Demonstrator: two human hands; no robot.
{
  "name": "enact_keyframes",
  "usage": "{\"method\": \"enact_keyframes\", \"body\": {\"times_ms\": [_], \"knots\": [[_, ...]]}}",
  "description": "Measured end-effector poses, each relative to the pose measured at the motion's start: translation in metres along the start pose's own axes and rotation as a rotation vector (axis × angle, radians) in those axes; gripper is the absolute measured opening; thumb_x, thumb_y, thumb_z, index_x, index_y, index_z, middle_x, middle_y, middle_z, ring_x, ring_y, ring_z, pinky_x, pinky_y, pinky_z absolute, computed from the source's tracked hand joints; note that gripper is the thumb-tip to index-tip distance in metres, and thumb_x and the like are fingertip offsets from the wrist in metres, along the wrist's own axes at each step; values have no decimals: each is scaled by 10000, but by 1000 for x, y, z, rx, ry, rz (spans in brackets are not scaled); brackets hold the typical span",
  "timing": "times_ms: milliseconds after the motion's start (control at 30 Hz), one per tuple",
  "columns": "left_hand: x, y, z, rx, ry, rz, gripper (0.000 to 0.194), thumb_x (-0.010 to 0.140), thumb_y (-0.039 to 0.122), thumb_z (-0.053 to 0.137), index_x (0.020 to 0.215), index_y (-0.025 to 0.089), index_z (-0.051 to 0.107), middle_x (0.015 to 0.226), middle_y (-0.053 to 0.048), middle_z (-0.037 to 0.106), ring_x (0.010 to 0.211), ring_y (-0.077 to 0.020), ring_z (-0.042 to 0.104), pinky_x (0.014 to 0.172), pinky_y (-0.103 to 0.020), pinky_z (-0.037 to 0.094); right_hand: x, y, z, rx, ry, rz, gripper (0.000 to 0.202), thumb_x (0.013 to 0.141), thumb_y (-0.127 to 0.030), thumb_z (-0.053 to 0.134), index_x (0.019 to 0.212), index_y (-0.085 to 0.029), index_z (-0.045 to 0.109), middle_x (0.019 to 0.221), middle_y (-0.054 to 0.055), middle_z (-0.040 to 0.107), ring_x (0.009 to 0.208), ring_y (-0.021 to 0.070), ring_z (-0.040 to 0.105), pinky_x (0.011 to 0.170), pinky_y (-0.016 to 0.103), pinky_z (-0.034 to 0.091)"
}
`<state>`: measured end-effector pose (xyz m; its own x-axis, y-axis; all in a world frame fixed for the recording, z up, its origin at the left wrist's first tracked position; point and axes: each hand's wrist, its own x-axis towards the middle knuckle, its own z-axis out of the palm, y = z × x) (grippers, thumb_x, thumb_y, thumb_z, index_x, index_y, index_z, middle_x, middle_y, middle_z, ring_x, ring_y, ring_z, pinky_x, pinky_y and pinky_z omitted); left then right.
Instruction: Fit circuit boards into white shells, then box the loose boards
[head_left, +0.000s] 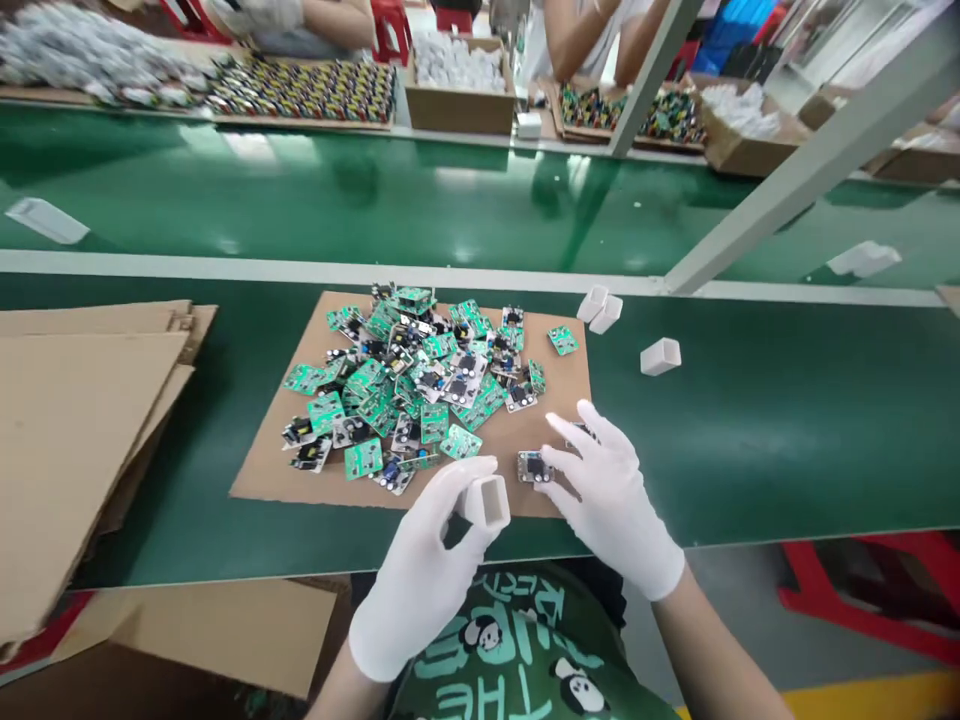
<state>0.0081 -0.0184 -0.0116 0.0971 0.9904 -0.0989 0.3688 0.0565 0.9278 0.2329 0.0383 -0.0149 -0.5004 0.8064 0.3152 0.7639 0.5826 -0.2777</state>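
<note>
My left hand [431,565], in a white glove, grips a small white plastic housing [491,503] between thumb and fingers, its open end facing up toward me. To its right, the gloved fingertips of my right hand [607,495] pinch the right edge of a small circuit board [534,466] over the cardboard sheet. Another board [581,433] is partly covered by the fingers of that hand. A heap of green and black circuit boards [420,385] lies on the cardboard sheet [262,465] beyond my hands.
White housings [661,357] lie right of the sheet, and others [46,221] on the green conveyor belt [315,200]. Flat cardboard [82,420] is stacked at left. A slanted metal post [795,155] rises at right. Across the belt, co-workers' arms show behind boxes [461,112].
</note>
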Motion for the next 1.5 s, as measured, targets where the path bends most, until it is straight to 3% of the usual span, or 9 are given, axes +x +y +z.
{"method": "enact_keyframes", "body": {"times_ms": [167, 333, 500, 833, 1200, 1500], "knots": [[6, 4, -1, -30, -36, 21, 353, 988, 329, 550, 1338, 292, 534, 1396, -56, 555, 1327, -208, 516, 1121, -341, 454, -1, -11, -24, 226, 181, 30, 240, 944, -135, 604, 1169, -214, 577, 1155, 78, 688, 1197, 274, 608, 999, 485, 540], [6, 12, 1, 5, -47, 127, 357, 988, 257, 561, 1326, 356, 507, 1370, 23, 567, 1300, -132, 521, 1127, -256, 417, 3, -29, -58, 304, 102, -45, 283, 932, -87, 533, 1175, -231, 553, 1107, 58, 688, 1026, 187, 670, 878, 325, 581], [3, 18, 3, 90, -79, 196, 375, 989, 190, 530, 1328, 343, 488, 1356, 31, 573, 1289, -102, 521, 1137, -223, 394, 6, -32, -66, 255, -21, -127, 234, 908, -92, 542, 1113, -204, 553, 984, 48, 695, 872, 195, 649, 753, 328, 554], [1, 22, 1, 185, -67, 299, 400, 970, 124, 511, 1335, 284, 484, 1337, -18, 589, 1282, -127, 533, 1123, -254, 422, 14, -43, -79, -16, -48, -212, 132, 946, -148, 510, 911, -171, 635, 800, 30, 640, 723, 201, 545, 684, 346, 384], [-1, 22, 3, 115, -81, 286, 340, 979, 150, 533, 1298, 261, 489, 1301, -13, 590, 1244, -104, 539, 1103, -207, 409, 24, -49, -89, -173, -138, -343, 163, 940, -139, 527, 875, -149, 675, 788, 47, 609, 739, 227, 523, 688, 368, 334], [-4, 21, 1, 87, -43, 287, 350, 978, 156, 543, 1310, 257, 497, 1307, -7, 582, 1259, -89, 523, 1101, -184, 393, 30, -47, -98, -120, -249, -341, 232, 892, -38, 479, 958, -148, 673, 845, 51, 608, 758, 224, 514, 696, 350, 311]]}}
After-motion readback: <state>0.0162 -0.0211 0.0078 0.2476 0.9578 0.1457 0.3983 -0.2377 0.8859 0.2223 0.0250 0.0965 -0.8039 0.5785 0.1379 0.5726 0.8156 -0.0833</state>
